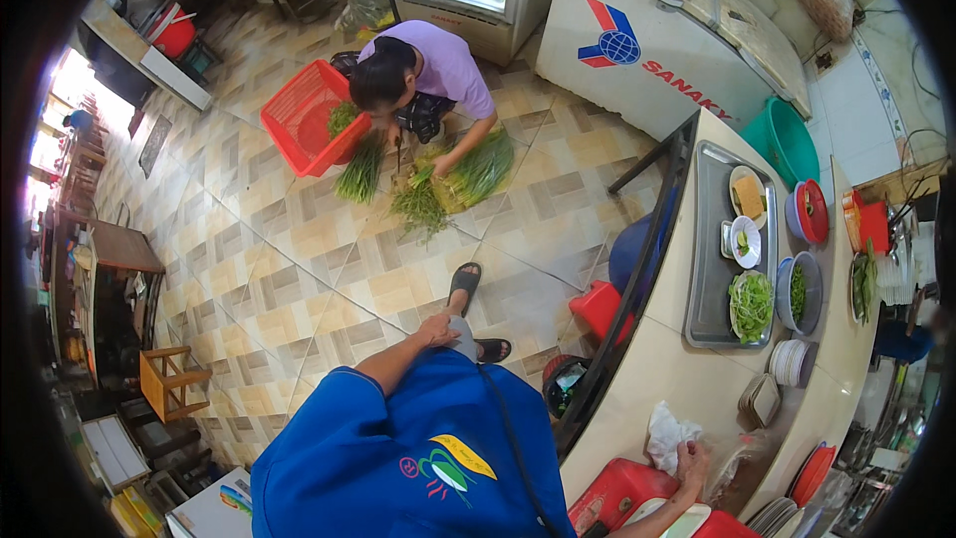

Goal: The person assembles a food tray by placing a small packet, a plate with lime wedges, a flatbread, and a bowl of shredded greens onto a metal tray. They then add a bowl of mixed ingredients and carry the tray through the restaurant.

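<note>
My left hand (435, 332) lies over my grey-clad leg, its fingers stretched out and holding nothing. Over on the right, my right hand (694, 462) is at the tiled counter (637, 379), its fingers closed on the edge of a crumpled white cloth (670, 436). A clear plastic bag (735, 460) lies beside that hand. Red containers (622, 491) sit next to my right forearm, close to my body.
Ahead, a person in a purple shirt (438, 55) crouches over bundles of green stalks (480, 171) beside a red basket (309, 115). A metal tray (702, 239) on the counter bears plates of food. A wooden stool (164, 382) stands left; a chest freezer (637, 60) stands far right.
</note>
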Available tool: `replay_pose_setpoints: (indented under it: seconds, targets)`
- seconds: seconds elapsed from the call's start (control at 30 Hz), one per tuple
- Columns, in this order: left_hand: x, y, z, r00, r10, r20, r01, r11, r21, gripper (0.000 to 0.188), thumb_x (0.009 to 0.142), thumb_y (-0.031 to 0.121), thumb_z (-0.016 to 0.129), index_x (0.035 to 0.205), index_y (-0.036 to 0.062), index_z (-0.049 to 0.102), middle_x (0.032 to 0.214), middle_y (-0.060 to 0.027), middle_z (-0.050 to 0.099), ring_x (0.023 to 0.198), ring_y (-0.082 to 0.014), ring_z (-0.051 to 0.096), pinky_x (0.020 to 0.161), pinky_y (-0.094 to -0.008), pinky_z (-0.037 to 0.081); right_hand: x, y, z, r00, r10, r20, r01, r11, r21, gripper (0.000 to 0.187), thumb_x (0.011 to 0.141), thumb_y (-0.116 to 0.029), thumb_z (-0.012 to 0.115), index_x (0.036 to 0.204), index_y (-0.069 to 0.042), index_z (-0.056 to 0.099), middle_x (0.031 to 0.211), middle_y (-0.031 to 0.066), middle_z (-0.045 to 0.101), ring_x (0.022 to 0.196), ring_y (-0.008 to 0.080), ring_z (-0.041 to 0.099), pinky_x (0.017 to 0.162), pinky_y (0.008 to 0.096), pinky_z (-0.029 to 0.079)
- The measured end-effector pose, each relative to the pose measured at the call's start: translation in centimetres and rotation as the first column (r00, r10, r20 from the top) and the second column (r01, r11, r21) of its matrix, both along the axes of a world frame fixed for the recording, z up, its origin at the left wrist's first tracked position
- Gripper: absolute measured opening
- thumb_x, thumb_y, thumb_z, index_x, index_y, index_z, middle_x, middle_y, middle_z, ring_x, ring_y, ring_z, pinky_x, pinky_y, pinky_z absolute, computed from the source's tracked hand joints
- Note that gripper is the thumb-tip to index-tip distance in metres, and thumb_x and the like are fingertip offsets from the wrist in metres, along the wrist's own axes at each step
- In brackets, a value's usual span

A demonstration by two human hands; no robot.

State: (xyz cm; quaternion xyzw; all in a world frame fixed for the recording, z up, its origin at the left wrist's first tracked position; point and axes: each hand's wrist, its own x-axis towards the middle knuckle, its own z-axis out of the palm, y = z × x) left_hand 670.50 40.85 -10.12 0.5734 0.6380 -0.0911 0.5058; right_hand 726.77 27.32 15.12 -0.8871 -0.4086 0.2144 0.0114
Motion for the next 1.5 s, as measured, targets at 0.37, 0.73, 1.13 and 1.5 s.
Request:
replay_pose_setpoints:
  seconds: [0.37,0.73,1.13,1.5]
  targets:
    - [-1.1,-1.2,0.2,0.998,0.045,-0.052,-0.042,0.998,0.050,0.056,0.071,0.043,0.063,0.097,-0.0060,0.060,0.100,-0.0270,0.059,0.096,-0.0376,0.058,0.082,-0.0416,0.047,-0.4,0.2,0.2,0.999,-0.026,0.020,0.027,0.999,-0.040,0.041,0.076,-0.031,0.060,0.098,0.004,0.062,0.095,0.0236,0.061,0.092,0.0343,0.058,0.083,0.0402,0.044]
    - [-1.1,-0.6,-1.2,0.998,0.052,-0.033,-0.047,0.991,0.129,0.053,0.071,0.043,0.065,0.093,-0.0053,0.061,0.098,-0.0264,0.060,0.094,-0.0389,0.058,0.081,-0.0422,0.047,0.8,0.0,-0.6,0.999,-0.037,-0.038,0.036,0.998,-0.044,0.042,0.075,-0.028,0.061,0.098,0.007,0.060,0.093,0.0231,0.062,0.090,0.0346,0.059,0.082,0.0403,0.044]
    - [-0.8,-0.9,-0.4,0.999,0.001,-0.046,0.000,1.000,0.020,0.064,0.072,0.043,0.064,0.112,-0.0062,0.054,0.111,-0.0255,0.056,0.104,-0.0366,0.055,0.089,-0.0407,0.044,0.9,-0.3,-0.7,0.999,-0.018,-0.047,0.018,1.000,-0.005,0.042,0.076,-0.028,0.061,0.100,0.006,0.060,0.092,0.0232,0.062,0.089,0.0341,0.059,0.080,0.0399,0.045]
    - [-0.7,-0.5,0.6,0.998,0.048,-0.041,-0.050,0.998,-0.036,0.063,0.072,0.042,0.065,0.112,-0.0066,0.055,0.110,-0.0257,0.057,0.104,-0.0373,0.055,0.088,-0.0398,0.045,4.1,-2.2,-4.1,0.997,0.073,-0.002,-0.073,0.995,0.067,0.039,0.076,-0.026,0.059,0.099,0.006,0.061,0.073,0.0155,0.063,0.065,0.0214,0.060,0.062,0.0335,0.047]
